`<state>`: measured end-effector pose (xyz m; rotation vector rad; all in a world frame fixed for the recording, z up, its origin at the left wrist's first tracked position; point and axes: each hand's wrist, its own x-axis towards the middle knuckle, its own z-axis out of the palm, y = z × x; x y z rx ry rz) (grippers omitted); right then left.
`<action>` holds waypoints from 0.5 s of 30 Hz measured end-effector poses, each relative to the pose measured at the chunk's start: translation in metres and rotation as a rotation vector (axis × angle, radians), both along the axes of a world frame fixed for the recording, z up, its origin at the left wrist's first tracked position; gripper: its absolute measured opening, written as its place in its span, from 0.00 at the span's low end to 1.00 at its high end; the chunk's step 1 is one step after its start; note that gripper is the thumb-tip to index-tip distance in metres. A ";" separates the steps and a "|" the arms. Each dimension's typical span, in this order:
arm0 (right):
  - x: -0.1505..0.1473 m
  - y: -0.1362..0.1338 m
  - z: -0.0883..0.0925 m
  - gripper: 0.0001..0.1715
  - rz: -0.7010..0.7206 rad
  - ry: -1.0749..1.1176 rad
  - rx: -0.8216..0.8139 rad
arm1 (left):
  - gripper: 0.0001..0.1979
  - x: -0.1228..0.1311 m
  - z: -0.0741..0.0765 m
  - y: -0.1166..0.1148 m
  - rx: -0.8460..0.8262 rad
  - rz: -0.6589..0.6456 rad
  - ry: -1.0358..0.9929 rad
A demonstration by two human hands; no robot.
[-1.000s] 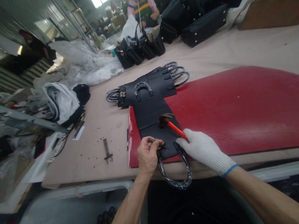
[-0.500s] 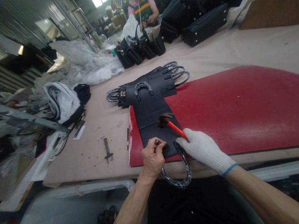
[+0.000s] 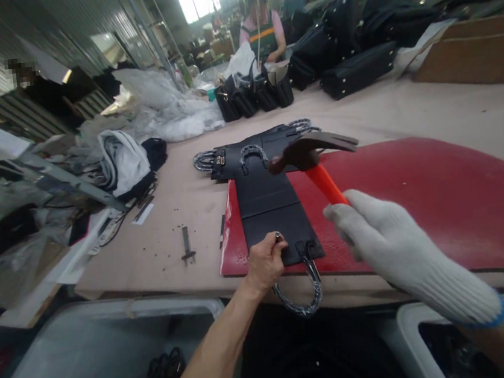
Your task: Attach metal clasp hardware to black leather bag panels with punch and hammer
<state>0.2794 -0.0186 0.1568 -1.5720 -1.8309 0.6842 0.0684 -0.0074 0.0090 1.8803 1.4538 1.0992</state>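
My left hand [image 3: 266, 261] is bare and pinches a short metal punch [image 3: 278, 236], held upright on a black leather bag panel [image 3: 268, 202]. The punch's lower end is hidden by my fingers. In a white knit glove, my right hand [image 3: 375, 232] is wrapped around the orange handle of a claw hammer [image 3: 309, 152], raised above the panel and to the right of the punch. A plastic-wrapped bag handle [image 3: 301, 311] is joined to the panel's near end and hangs over the table edge. The panel lies on a red board [image 3: 418, 206].
More black panels [image 3: 231, 162] with wrapped handles lie just beyond. A caliper-like metal tool [image 3: 187, 245] rests on the left of the table [image 3: 125, 270]. Finished black bags [image 3: 254, 94] stand at the back, where a person [image 3: 264, 33] sits. Plastic bins [image 3: 115, 350] are below the near edge.
My right hand has lifted the hammer up and to the right, away from the panel. My left hand keeps the punch at the panel's near end. The camera view has shifted slightly.
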 end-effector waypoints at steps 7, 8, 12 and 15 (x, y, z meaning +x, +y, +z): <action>0.013 -0.023 -0.003 0.18 0.152 -0.235 -0.048 | 0.07 -0.002 -0.012 0.003 0.114 -0.060 0.021; 0.014 -0.025 0.000 0.18 0.138 -0.238 -0.033 | 0.07 -0.002 -0.012 0.004 0.119 -0.068 0.014; 0.013 -0.031 0.013 0.21 0.061 -0.140 0.077 | 0.07 -0.003 -0.012 0.003 0.114 -0.072 0.010; 0.012 -0.030 -0.003 0.20 0.099 -0.266 0.048 | 0.08 -0.004 -0.011 0.002 0.119 -0.075 0.022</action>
